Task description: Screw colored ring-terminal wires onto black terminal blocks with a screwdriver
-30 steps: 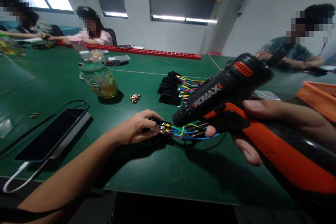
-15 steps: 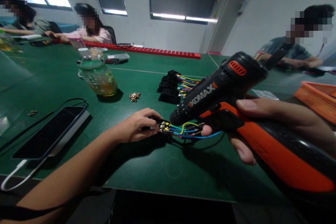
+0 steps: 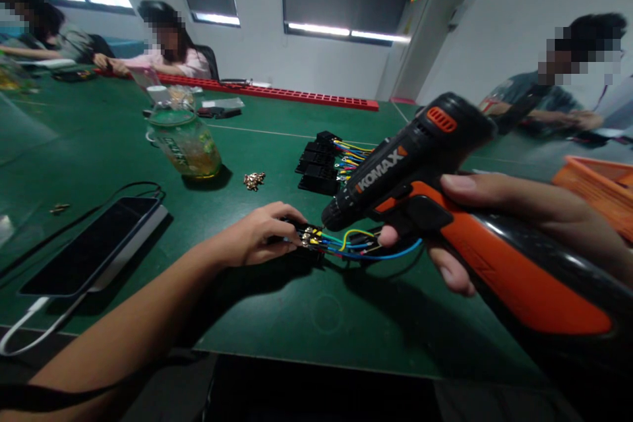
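I see the left hand [image 3: 260, 234] pinching a black block [image 3: 308, 238] with coloured wires [image 3: 353, 248] just below the frame's centre. At right, the right hand [image 3: 527, 201] is wrapped round a drill [image 3: 467, 237], its nose near the block.

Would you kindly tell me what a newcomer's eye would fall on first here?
Probably the black-and-orange power driver in the right hand's grip, angled down from the right toward the wired black block near the centre, which the left hand's grip holds. Next might come the heap of gold-coloured pieces just beyond that grip, then the jar to the heap's left.
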Available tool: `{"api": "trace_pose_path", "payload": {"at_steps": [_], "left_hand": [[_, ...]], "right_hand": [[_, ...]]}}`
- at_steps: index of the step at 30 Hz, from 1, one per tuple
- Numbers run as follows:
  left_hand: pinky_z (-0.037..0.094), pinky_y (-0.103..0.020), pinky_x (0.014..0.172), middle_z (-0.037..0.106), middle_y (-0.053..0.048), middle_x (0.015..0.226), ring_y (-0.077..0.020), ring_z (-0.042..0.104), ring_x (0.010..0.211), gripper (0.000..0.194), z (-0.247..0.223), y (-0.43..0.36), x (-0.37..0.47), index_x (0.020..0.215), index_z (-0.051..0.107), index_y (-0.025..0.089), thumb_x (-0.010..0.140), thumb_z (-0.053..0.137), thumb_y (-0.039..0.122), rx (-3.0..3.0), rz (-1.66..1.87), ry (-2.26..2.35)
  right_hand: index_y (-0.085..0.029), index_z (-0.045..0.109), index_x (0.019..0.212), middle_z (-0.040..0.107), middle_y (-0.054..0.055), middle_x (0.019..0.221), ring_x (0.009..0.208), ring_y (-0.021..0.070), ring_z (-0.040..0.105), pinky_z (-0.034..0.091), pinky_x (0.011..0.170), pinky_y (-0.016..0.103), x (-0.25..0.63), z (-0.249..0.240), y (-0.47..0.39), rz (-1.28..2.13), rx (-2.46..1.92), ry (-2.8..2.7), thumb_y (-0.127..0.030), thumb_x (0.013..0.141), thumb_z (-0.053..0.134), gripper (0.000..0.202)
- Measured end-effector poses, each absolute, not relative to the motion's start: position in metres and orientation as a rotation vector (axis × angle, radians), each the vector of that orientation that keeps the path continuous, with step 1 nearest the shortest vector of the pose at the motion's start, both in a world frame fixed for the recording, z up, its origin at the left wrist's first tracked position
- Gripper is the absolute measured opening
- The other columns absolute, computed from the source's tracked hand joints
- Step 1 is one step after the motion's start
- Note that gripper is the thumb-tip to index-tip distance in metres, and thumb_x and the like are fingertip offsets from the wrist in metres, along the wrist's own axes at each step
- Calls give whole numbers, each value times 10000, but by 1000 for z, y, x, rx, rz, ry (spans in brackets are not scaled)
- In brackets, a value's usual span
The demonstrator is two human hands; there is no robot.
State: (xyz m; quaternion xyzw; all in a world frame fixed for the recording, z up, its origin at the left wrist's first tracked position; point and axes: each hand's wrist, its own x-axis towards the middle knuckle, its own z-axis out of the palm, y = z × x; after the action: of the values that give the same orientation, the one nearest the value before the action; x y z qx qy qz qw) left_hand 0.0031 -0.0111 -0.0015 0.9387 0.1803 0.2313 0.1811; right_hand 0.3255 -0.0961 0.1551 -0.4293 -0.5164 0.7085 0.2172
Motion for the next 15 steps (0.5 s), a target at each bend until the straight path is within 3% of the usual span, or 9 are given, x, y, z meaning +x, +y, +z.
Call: {"api": "trace_pose_path", "payload": {"at_steps": [4,15], "left_hand": [[567,-377,905,672,-135,1227,-237,673,1067,140,-2,-10,2,1017,756,190,990,622,215,2659,652,489],[566,-362,899,677,-130,1212,-225,671,1056,137,-2,-10,2,989,755,189,984,620,214,2663,668,485]], "right_hand": [[-204,838,1019,769,41,659,529,131,729,583,505,112,328,154,-94,2116,-1203,-1220,-575,784,795,441],[-214,835,1005,768,43,653,484,129,707,568,478,113,325,155,-95,2102,-1207,-1253,-591,801,772,432]]}}
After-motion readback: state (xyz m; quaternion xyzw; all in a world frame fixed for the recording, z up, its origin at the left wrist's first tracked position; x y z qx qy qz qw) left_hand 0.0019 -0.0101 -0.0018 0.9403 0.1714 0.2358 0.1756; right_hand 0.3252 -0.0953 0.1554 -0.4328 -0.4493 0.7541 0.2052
